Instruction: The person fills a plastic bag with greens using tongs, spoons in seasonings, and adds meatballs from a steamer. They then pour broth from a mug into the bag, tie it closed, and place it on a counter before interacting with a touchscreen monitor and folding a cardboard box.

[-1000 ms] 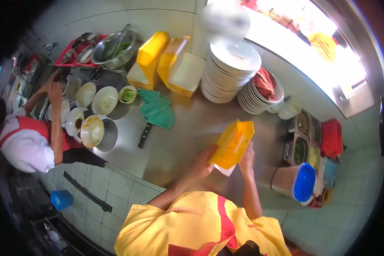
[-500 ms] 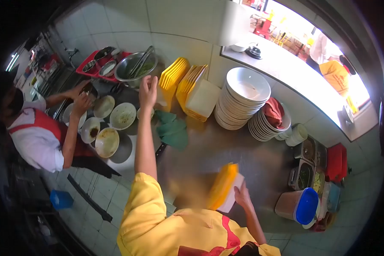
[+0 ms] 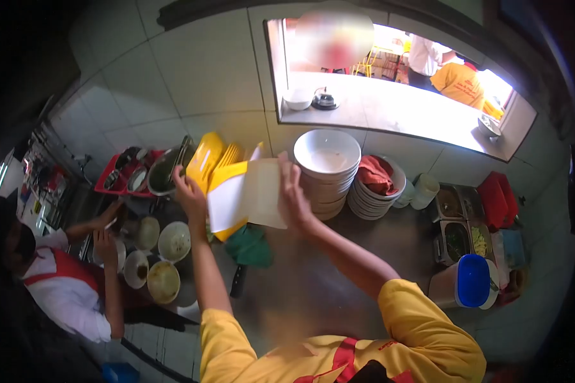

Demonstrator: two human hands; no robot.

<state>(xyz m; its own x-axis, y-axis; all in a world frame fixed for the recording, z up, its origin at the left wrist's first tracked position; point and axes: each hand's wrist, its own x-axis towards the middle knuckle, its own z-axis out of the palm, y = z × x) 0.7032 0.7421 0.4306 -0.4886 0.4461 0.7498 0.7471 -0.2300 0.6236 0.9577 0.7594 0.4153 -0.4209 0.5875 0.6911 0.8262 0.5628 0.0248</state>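
Yellow-and-white folded cartons point(image 3: 229, 196) stand upright against the tiled wall, the front one showing a broad white panel. My left hand point(image 3: 191, 196) grips their left edge, its fingers pointing upward. At the right edge, my right hand point(image 3: 295, 199) holds the pale panel between thumb and fingers. More yellow cartons point(image 3: 206, 156) lean behind. Just below the cartons lies a green cloth point(image 3: 249, 246), with a dark, knife-like object point(image 3: 238, 281) beside it. A tall stack of white bowls point(image 3: 326, 152) rises close to my right hand.
A red cloth point(image 3: 377, 175) lies in another bowl stack. Food pans point(image 3: 456, 239) and a blue-lidded tub point(image 3: 473, 281) are at right. Used bowls point(image 3: 163, 281) sit near a co-worker point(image 3: 67, 287) at left. A serving hatch point(image 3: 390, 105) opens above the steel counter point(image 3: 338, 268).
My right hand has carried the yellow-and-white cartons from near my body up to those at the wall. My left hand has moved onto their left edge. The view has turned.
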